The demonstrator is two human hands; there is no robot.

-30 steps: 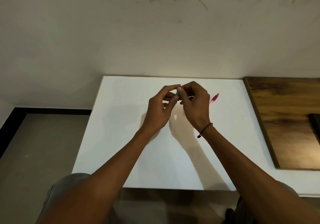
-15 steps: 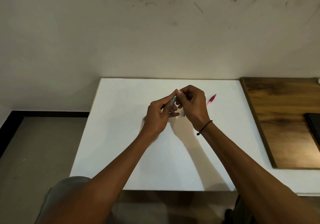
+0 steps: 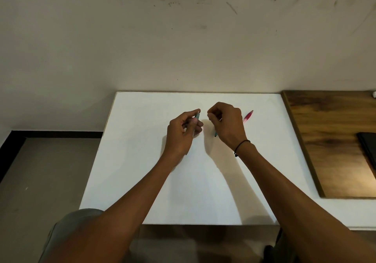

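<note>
Over the white table my two hands are a short gap apart. My left hand pinches a small teal piece, probably a pen cap, between thumb and fingers. My right hand is curled round a teal pen, whose lower end sticks out below the palm. A pink pen lies on the table just right of my right hand, partly hidden by it.
A wooden board lies at the right with a dark flat object on it. A wall rises right behind the table. Grey floor lies to the left. My knees are under the front edge.
My hands were joined on the teal pen; now they have pulled apart, the left one keeping the small teal piece and the right one the pen body.
</note>
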